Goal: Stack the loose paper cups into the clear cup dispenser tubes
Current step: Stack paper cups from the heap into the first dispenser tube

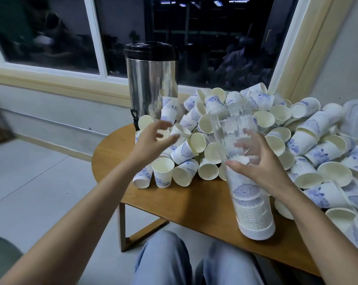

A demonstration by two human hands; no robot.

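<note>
While the right hand (262, 164) wraps the tube (233, 124) at mid-height, thumb in front and fingers curled behind the clear wall, the left hand (151, 140) hangs empty, fingers spread and loosely bent, just above the cups (184, 173) at frame centre. Tube stands lower right of centre on the table (194, 204) and appears to lean left; stack (254, 212) fills only its lower part.

Risks:
- Grip is high and the base is near the table's front edge, so a nudge could tip it or slide it off.
- Left hand raking the heap could roll cups off the left rim to the floor.
- A cup dropped in crooked may jam above the stack.

Urn (151, 79) behind, upper centre, sits close to the reach.
</note>
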